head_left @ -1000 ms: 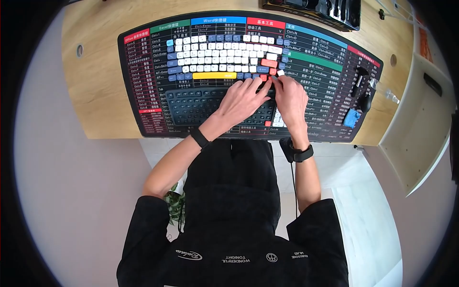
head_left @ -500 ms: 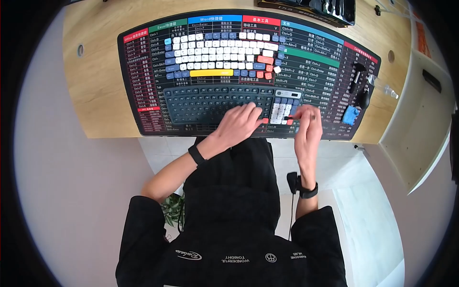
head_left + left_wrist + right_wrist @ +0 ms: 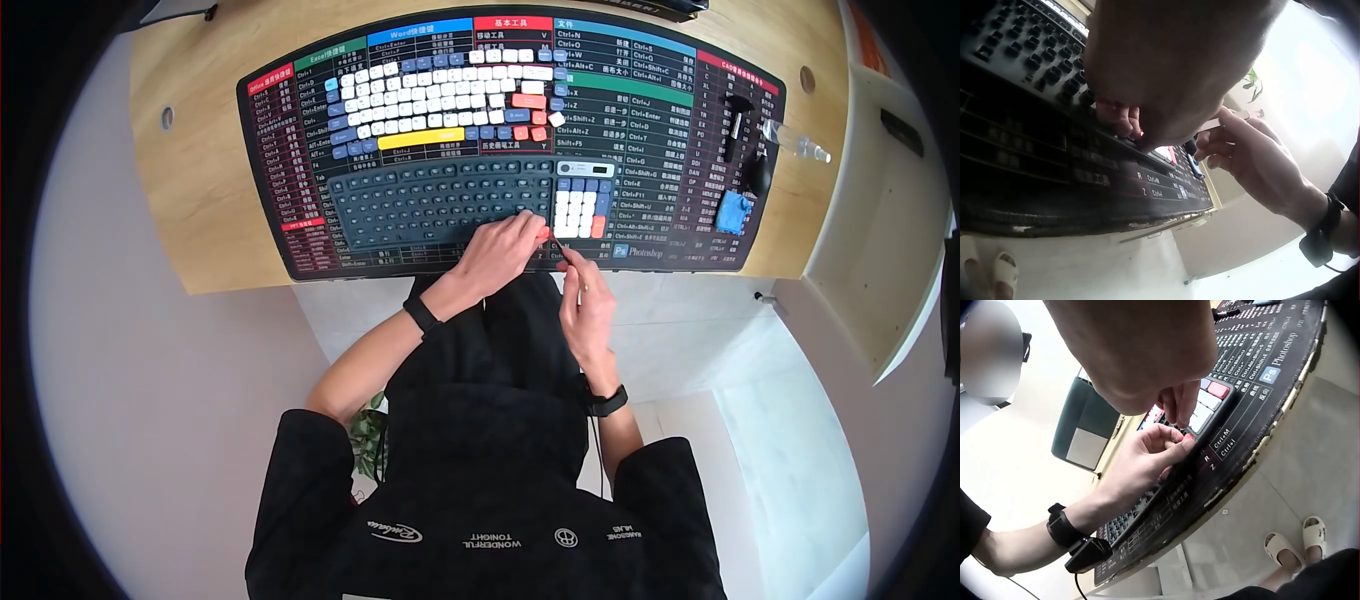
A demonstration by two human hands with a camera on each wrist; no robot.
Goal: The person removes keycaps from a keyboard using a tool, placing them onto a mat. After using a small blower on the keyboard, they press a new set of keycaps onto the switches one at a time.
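Small red plastic keycap (image 3: 543, 234) sits at the near right corner of the dark teal bare-switch keyboard (image 3: 440, 205), on the black shortcut-printed desk mat (image 3: 660, 150) near the worktop's (image 3: 200, 200) front edge. Keycap looks light, rigid, smooth and easy to lose; best taken by a fingertip pinch on its opposite sides. Left hand (image 3: 500, 252) has fingers curled down over the keyboard's near right corner, fingertips on the red keycap, pressing or pinching it; exact grip is hidden. Right hand (image 3: 585, 300) hangs just off the worktop's front edge, fingers curled round a thin light-coloured tool (image 3: 1225, 120) held between thumb and fingers. Loose white, blue and yellow keycaps (image 3: 440, 100) lie in rows on the mat's far side.
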